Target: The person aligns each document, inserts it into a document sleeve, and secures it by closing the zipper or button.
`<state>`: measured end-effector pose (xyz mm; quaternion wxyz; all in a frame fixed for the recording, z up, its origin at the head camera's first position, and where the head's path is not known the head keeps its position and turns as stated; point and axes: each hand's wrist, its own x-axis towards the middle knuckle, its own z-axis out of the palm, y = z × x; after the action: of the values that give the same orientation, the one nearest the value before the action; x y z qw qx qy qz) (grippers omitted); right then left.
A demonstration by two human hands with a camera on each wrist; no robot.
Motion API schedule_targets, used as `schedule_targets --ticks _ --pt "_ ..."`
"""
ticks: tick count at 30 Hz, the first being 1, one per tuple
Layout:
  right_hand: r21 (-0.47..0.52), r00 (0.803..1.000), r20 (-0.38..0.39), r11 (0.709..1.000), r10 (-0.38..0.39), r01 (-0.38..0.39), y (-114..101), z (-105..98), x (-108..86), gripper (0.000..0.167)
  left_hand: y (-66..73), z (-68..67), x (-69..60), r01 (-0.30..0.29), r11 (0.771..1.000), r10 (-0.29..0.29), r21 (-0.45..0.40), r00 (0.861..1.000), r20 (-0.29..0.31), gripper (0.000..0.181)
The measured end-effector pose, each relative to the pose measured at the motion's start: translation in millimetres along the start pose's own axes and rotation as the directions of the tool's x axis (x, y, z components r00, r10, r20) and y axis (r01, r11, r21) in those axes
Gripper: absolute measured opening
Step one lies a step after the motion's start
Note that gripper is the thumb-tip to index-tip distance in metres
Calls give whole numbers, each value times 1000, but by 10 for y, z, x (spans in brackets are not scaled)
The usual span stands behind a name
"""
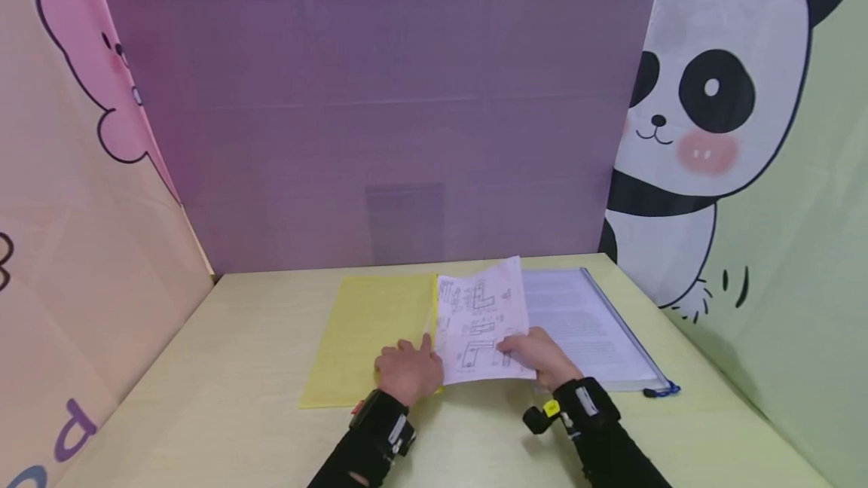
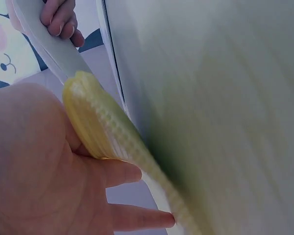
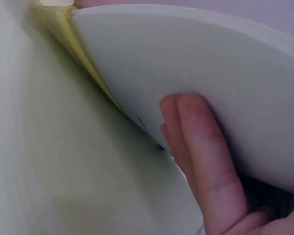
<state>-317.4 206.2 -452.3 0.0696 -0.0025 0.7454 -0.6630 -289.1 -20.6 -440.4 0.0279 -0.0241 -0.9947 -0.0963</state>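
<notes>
A yellow folder (image 1: 366, 322) lies spread on the table, its spine ridge (image 2: 122, 120) raised in the left wrist view. My left hand (image 1: 410, 371) rests on the folder beside the spine, with straight fingers (image 2: 142, 216) touching it. To the right of the spine are white paper sheets (image 1: 475, 303) printed with line drawings and text, lifted and bowed. My right hand (image 1: 542, 356) pinches their right edge, thumb on top and fingers (image 3: 206, 147) underneath. The right wrist view shows the blank underside of the sheets. How many sheets are held cannot be told.
To the right, partly under the lifted sheets, lies a clear document pouch (image 1: 583, 322) with a printed page inside, a dark edge strip and a blue cord pull (image 1: 664, 390). Behind the pale table (image 1: 224, 367) hangs a purple cloth (image 1: 380, 96); a panda-printed panel (image 1: 780, 247) borders the right.
</notes>
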Motion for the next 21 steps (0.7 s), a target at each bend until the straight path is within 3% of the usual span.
schedule_targets --ticks 6,15,21 --pt "10 1000 -9 1000 -9 10 0 72 5 42 -5 13 16 6 1000 -7 8 999 44 52" --pt "3 1000 -3 1000 -18 18 20 285 -18 41 8 33 33 -13 998 10 56 999 43 50" --pt "-25 1000 -8 1000 9 -9 33 295 -4 41 -2 25 33 -9 998 6 58 998 55 54"
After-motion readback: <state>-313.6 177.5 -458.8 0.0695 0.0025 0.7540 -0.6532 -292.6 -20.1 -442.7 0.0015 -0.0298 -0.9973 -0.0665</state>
